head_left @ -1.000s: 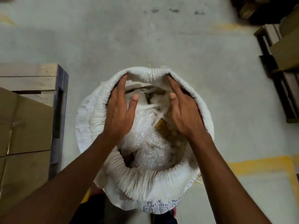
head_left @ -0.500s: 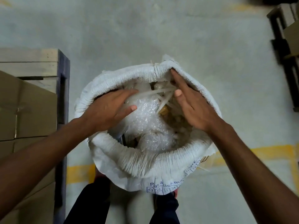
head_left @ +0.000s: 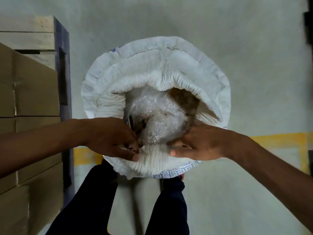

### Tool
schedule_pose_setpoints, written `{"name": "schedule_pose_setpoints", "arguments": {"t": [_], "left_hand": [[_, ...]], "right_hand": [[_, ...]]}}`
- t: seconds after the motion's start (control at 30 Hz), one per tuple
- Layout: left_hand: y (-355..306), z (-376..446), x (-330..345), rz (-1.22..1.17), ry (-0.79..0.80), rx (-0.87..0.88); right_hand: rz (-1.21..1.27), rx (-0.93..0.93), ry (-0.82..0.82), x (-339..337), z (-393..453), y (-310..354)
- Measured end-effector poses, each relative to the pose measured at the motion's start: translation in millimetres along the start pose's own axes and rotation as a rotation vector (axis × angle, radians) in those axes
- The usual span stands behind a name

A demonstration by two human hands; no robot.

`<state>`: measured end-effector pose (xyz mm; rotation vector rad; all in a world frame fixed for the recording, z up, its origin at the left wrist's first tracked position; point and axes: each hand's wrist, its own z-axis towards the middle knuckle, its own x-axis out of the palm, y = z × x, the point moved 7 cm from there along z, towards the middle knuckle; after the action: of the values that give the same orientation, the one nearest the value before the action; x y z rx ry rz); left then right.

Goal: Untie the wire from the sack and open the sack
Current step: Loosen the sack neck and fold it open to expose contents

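Sack mouth gripped at the near rim
Left hand (head_left: 116, 139) and right hand (head_left: 201, 143) pinch the white sack (head_left: 152, 68); blue boxes read C2, C3, C4.

Sack (head_left: 157, 65) stands on floor (head_left: 237, 48), centre of view, mouth open w/ rim rolled outward. Bubble wrap (head_left: 157, 116) sits inside the mouth. Left hand (head_left: 113, 138) & right hand (head_left: 201, 141) both on near rim, left & right of its middle, fingers touching the rolled edge. Person's legs (head_left: 101, 200) just behind near side of sack, directly below it in view. Boxes (head_left: 25, 116) stacked to left of sack, on pallet (head_left: 33, 31). Floor line (head_left: 279, 141) runs across floor behind the hands, left to right, passing under sack.
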<state>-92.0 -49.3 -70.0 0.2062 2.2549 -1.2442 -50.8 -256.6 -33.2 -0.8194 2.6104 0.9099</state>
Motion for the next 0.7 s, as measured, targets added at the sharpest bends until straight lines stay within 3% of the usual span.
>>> {"name": "schedule_pose_setpoints", "arguments": {"t": [0.23,0.5,0.7], "left_hand": [[-9.4,-12.3,14.9,0.013,0.294,-0.19],[2.9,-27.2,34.2,-0.011,0.279,-0.275],[-0.7,-22.7,37.3,0.052,0.303,-0.224]], "right_hand": [[0.182,0.183,0.152,38.9,-18.0,-26.5],[-0.058,0.08,0.028,43.3,-27.7,-33.7],[-0.144,-0.068,-0.107,50.0,-24.0,-18.7]]}}
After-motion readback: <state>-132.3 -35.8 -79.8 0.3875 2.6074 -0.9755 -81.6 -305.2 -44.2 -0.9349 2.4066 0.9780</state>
